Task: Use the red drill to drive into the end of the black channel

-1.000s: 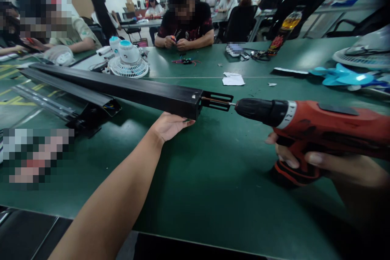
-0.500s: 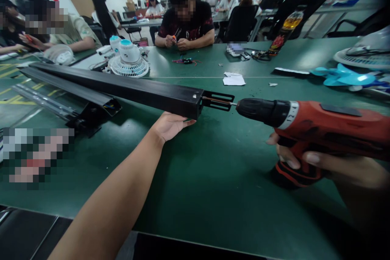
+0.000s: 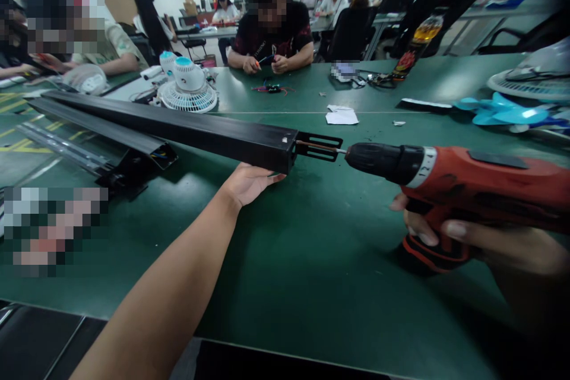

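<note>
My left hand (image 3: pixel 252 184) supports the near end of a long black rectangular tube (image 3: pixel 214 133) from beneath, fingers wrapped under it. A slotted black bracket (image 3: pixel 327 147) sticks out of that end. In my right hand (image 3: pixel 490 243) is a red and black cordless drill (image 3: pixel 472 175), gripped by its handle. Its long thin bit (image 3: pixel 318 148) runs leftward past the bracket to the tube's end face. Whether the bit sits on a screw is hidden.
A second black tube (image 3: pixel 102 127) and a metal rail (image 3: pixel 66 148) lie on the left of the green table (image 3: pixel 303 285). Beyond are white fan parts (image 3: pixel 189 86), paper (image 3: pixel 342 115), blue fan blades (image 3: pixel 501 110) and a bottle (image 3: pixel 418 47). A person (image 3: pixel 271 29) works opposite.
My hands, the tube and the drill hold practically the same position. Across the table, the other person's hands have moved slightly apart, with a small orange-ended item between them.
</note>
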The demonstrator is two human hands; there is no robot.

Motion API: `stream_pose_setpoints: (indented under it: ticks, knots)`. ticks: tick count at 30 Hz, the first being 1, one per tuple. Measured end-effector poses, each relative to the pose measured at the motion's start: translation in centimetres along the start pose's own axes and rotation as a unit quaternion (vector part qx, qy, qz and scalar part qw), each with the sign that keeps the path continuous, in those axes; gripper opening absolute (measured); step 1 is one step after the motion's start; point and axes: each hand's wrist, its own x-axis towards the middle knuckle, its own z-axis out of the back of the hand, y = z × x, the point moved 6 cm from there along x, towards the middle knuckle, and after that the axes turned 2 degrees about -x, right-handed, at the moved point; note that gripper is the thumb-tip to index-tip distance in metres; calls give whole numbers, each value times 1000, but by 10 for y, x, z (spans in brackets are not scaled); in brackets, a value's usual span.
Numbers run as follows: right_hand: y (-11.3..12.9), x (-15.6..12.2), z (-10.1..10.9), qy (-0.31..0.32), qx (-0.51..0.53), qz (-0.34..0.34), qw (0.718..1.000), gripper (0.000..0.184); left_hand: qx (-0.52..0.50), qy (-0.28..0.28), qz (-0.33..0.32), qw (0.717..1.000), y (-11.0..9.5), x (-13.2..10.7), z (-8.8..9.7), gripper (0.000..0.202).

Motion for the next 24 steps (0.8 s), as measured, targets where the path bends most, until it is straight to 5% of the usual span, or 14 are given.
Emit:
stream_pose_setpoints:
  ticks: [24]
  knots:
    - [4,4,-1,-15,-8,-5,1000,38,7,12,-14,1000,6,5,8,22]
